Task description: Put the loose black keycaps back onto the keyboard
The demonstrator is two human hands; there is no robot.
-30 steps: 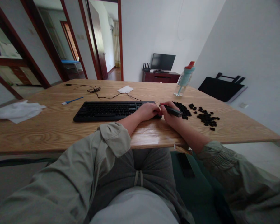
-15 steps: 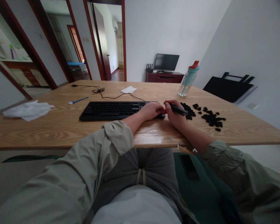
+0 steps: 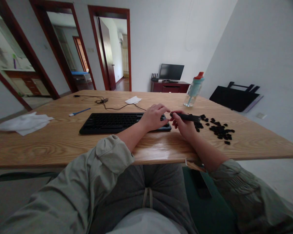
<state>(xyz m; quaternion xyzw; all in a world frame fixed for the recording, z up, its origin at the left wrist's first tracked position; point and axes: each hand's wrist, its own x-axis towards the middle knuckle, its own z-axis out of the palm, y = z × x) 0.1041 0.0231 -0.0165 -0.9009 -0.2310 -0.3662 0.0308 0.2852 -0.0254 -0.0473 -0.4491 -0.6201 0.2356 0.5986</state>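
Note:
A black keyboard (image 3: 109,123) lies flat on the wooden table in front of me. My left hand (image 3: 155,117) is over its right end, with fingers and thumb spread and nothing visible between them. Closed around a thick black pen-shaped tool (image 3: 189,117), my right hand (image 3: 185,128) is just past the keyboard's right edge. The tool's narrow end points left, close to my left fingertips. Small black keycaps (image 3: 221,130) lie loose in a pile to the right, and some are partly hidden behind my right hand.
A bottle with a red lid (image 3: 194,89) stands behind the keycaps. The keyboard cable (image 3: 117,108) runs across the back. A blue brush (image 3: 80,112) and crumpled white tissue (image 3: 25,123) lie at left, with another tissue (image 3: 133,100) behind the keyboard.
My left hand has lifted, and its fingers have spread from their earlier curl near the tool tip. The tool has swung closer to level. The whole view has tilted up slightly.

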